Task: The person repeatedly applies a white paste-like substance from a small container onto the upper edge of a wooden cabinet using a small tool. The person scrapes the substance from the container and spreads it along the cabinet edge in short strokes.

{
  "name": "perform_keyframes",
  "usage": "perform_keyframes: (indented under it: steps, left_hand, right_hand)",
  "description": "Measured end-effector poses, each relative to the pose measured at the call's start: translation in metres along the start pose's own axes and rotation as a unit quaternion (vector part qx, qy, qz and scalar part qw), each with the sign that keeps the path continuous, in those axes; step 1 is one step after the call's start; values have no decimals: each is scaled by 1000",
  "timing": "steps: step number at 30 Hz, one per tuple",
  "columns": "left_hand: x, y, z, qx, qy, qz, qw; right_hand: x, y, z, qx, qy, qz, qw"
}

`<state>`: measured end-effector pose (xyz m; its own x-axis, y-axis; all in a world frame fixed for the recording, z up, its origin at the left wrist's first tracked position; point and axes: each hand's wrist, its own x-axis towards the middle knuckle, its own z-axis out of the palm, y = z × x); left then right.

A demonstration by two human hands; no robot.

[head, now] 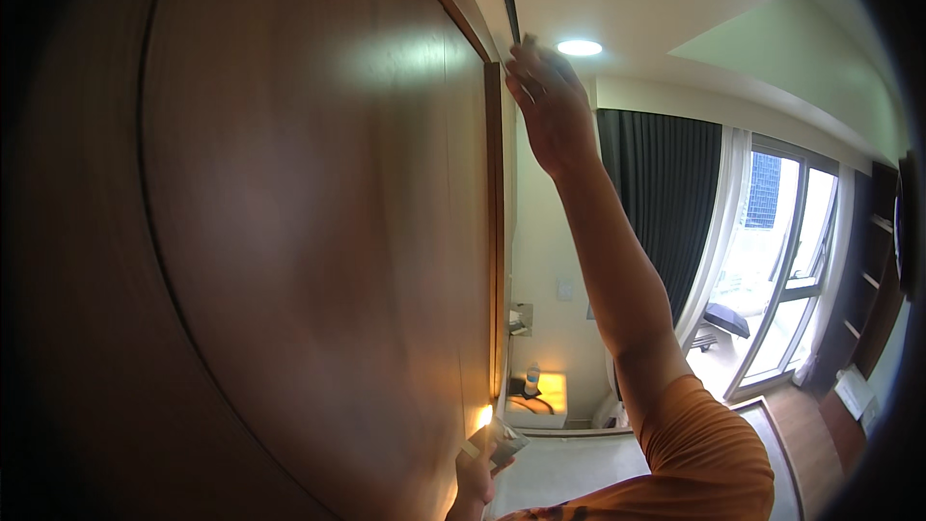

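My right hand [551, 105] is raised on an outstretched arm by the upper right corner of a large brown wood panel [304, 217]. Motion blurs its fingers, and a small dark shape shows at their tips; whether they hold it is unclear. Low in the view, my left hand [483, 464] grips a flat, grey, box-like object [506, 443], beside the panel's lower right edge. A brown wooden trim strip [494, 231] runs down the panel's right edge. Warm light [485, 416] glows just above my left hand.
A lit bedside shelf [553, 416] holds a bottle [532, 379]. A pale flat surface [579, 467] lies below. Dark curtains [658, 195] hang beside a glass window door [778, 268]. A round ceiling light [579, 48] shines near my raised hand.
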<state>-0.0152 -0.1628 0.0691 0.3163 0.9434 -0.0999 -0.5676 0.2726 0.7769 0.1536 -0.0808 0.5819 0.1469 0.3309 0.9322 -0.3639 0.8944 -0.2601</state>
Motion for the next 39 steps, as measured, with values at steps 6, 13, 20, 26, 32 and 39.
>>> perform_keyframes:
  steps: [6, 13, 20, 26, 32, 39]
  left_hand:
    - [14, -16, -17, -9, -24, 1, 1000]
    - [11, -13, -13, -16, -12, 7, 1000]
    - [-9, 9, 7, -2, 4, 30, 1000]
    - [5, -5, -4, -19, -24, 5, 1000]
    - [17, -21, -16, -18, -27, -2, 999]
    - [14, -18, -14, -22, -23, -2, 999]
  right_hand:
    - [93, 21, 75, -75, 128, -95, 984]
    - [146, 31, 125, -49, 295, -100, 949]
    - [163, 32, 130, -37, 350, -59, 934]
    - [165, 34, 133, -26, 354, -70, 932]
    - [162, 26, 140, -2, 341, -45, 939]
    - [164, 22, 143, -24, 355, -38, 934]
